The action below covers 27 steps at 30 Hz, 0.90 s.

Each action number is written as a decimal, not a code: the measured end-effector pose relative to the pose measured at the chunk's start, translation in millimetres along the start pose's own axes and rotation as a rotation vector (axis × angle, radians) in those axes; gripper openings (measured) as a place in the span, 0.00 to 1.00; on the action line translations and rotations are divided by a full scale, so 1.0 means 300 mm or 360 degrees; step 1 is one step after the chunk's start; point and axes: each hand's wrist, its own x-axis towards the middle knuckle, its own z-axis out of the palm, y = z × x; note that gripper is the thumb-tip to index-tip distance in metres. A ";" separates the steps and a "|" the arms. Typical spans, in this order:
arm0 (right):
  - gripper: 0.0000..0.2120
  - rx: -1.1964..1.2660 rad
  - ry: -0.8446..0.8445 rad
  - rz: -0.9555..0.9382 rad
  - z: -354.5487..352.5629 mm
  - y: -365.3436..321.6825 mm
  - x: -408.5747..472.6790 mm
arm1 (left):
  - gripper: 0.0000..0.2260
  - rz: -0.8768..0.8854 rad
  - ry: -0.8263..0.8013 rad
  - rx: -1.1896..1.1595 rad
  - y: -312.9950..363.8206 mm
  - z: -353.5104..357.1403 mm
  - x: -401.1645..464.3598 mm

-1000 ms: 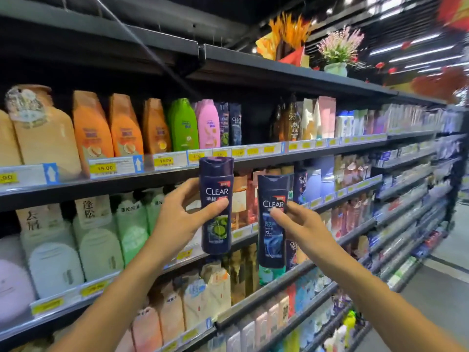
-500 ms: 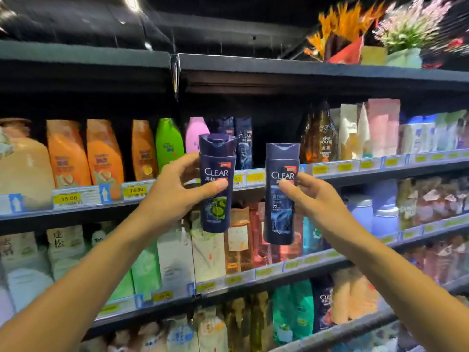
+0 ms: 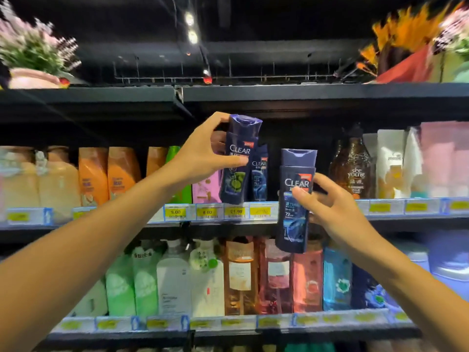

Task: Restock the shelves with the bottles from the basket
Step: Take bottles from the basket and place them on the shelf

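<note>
My left hand (image 3: 203, 153) grips a dark blue Clear bottle with a green label (image 3: 237, 174), tilted slightly, its base just above the front edge of the upper shelf (image 3: 330, 217). Behind it stands another Clear bottle (image 3: 259, 179) on that shelf. My right hand (image 3: 330, 212) grips a second dark blue Clear bottle with a blue label (image 3: 295, 199), upright, in front of the shelf edge and lower than the first. A dark gap lies on the shelf behind it. The basket is out of view.
Orange bottles (image 3: 106, 174), a green and a pink bottle stand left of the gap; a brown "see young" bottle (image 3: 355, 168) and pale pouches to the right. The lower shelf (image 3: 228, 323) is packed with bottles. Flower pots (image 3: 35, 62) sit on the top shelf.
Both hands have risen with their bottles toward the upper shelf. The left bottle went higher and further in, over the shelf edge. The view has tilted upward.
</note>
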 end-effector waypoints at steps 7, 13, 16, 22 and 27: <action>0.16 0.0038 -0.0017 -0.0047 -0.022 -0.018 0.020 | 0.32 0.0001 -0.0009 0.0313 -0.047 0.026 0.107; 0.17 0.0030 -0.0055 -0.0033 -0.029 -0.021 0.014 | 0.38 -0.0010 -0.0203 0.0283 -0.066 0.063 0.128; 0.17 0.0019 -0.0036 -0.0047 -0.038 -0.025 0.011 | 0.34 -0.0029 -0.0305 0.0375 -0.089 0.071 0.144; 0.18 -0.0048 -0.0028 -0.0054 -0.055 -0.021 0.001 | 0.33 -0.0057 -0.0459 0.0585 -0.140 0.088 0.167; 0.18 -0.0037 -0.0031 -0.0014 -0.058 -0.014 -0.003 | 0.36 -0.0094 -0.0410 0.1076 -0.131 0.094 0.174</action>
